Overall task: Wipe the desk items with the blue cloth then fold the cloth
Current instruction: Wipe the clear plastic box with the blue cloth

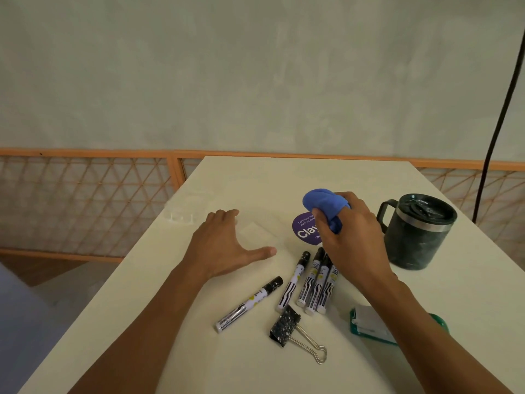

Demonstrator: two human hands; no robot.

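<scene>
- The blue cloth, bunched, is gripped in the right hand above a purple sticker, beside the mug.
- The left hand is held flat over the desk, fingers spread and relaxed, near the markers.

Purple sticker left of mug: wording half covered by right hand. Green-white object in front of mug: partly under forearm, unidentifiable. Clear item far left: indistinct.

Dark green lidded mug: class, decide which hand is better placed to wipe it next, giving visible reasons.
Right. The right hand holds the bunched blue cloth and sits beside the dark green lidded mug. The left hand is open, empty and farther from it.
</scene>
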